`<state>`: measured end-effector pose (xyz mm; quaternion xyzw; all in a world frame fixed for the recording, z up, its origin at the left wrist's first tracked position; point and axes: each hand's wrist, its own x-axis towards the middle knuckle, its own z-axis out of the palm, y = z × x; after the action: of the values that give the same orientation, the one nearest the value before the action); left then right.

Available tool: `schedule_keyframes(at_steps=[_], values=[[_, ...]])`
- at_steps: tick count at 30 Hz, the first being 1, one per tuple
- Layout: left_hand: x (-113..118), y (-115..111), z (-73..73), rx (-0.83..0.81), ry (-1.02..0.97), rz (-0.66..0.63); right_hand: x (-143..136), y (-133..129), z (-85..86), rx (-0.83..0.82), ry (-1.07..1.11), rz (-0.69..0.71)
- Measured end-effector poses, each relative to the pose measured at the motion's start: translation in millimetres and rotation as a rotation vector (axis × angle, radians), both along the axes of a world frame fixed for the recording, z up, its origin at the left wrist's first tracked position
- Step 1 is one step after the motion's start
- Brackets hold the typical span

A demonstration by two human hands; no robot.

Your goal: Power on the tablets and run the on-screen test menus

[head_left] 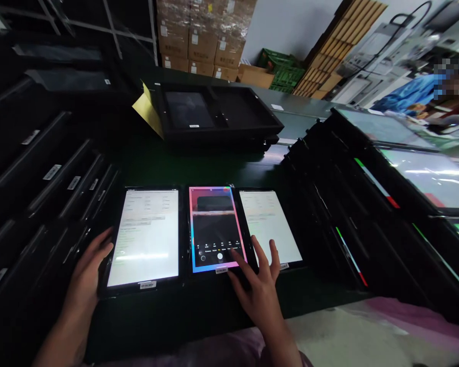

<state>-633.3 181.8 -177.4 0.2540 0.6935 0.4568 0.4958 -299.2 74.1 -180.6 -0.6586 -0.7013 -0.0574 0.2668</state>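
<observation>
Three tablets lie side by side on a dark green table. The left tablet [149, 239] has a white screen with lines of text and a barcode label on its lower frame. On the middle tablet [214, 219] a camera screen shows inside a pink and blue border. The right tablet [265, 219] shows another white text page. My left hand [90, 270] rests along the left tablet's left edge, fingers loosely bent and apart. Over the lower right of the middle tablet, my right hand [258, 280] spreads its fingers, the index finger at the screen. Some fingertips overlap the right tablet.
Black tablets stand stacked at the left [57, 173], several with barcode labels. Another stack [352, 204] rises at the right, some screens lit. A black tray [222, 114] and a yellow sheet [149, 112] sit behind. Cartons [202, 41] stand farther back; a person's blue sleeve [409, 94] shows right.
</observation>
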Motion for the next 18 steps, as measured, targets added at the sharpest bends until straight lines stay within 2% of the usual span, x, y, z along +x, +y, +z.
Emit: schedule_keyframes(at_steps=[5, 9, 12, 18], values=[[2.5, 4.2, 0.7, -0.019, 0.047, 0.019, 25.0, -8.9, 1.5, 0.159, 0.028, -0.098], [17.8, 7.0, 19.4, -0.111, 0.12, 0.076, 57.7, -25.2, -2.8, 0.241, -0.021, -0.286], [26.8, 6.9, 32.2, -0.149, 0.184, 0.1, 75.7, -33.9, -6.6, 0.285, -0.059, -0.356], [26.0, 8.2, 29.7, -0.102, 0.234, 0.016, 83.9, -28.8, -15.3, 0.236, -0.047, -0.41]])
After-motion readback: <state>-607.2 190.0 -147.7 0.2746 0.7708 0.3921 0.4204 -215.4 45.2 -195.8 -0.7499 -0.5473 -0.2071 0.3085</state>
